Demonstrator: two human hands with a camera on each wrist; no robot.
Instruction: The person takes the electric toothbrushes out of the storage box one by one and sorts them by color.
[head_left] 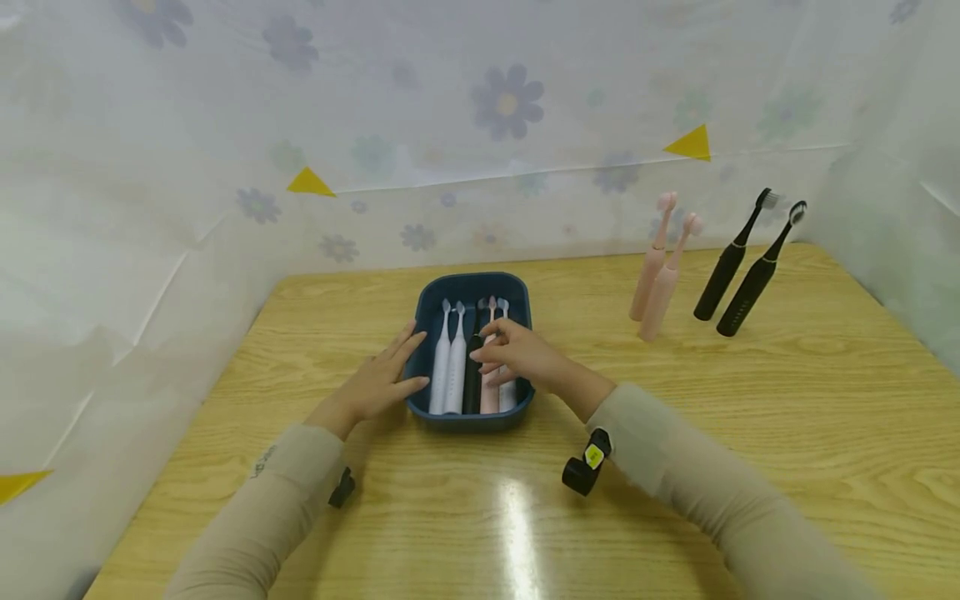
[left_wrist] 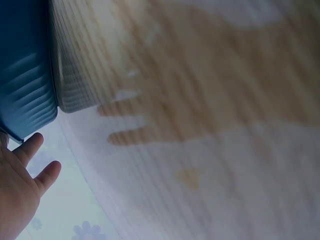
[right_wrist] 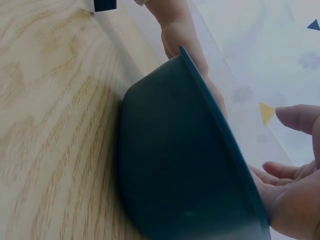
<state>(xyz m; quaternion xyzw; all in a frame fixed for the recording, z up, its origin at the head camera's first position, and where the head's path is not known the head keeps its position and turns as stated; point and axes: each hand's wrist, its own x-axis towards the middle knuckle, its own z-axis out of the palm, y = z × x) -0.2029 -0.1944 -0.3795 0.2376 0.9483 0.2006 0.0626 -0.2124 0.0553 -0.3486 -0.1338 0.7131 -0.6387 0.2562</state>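
A dark blue bin [head_left: 471, 423] holds a row of electric toothbrushes. On its left side lie two white toothbrushes [head_left: 447, 367], then a black toothbrush [head_left: 472, 379], a pink toothbrush [head_left: 490, 398] and another white toothbrush [head_left: 507, 397]. My left hand [head_left: 380, 379] rests at the bin's left rim with fingers straight and spread. Over the right half of the bin hovers my right hand [head_left: 520, 357], its fingers loosely bent and hiding the middle of the pink and right white toothbrushes. The right wrist view shows its thumb and fingers apart, with nothing between them.
Two pink toothbrushes [head_left: 656, 292] stand upright on the wooden table [head_left: 300, 325] toward the back right. Beside them stand two black toothbrushes [head_left: 738, 279]. A flower-printed white sheet [head_left: 450, 108] hangs behind and along the sides. Each wrist wears a black camera [head_left: 585, 468].
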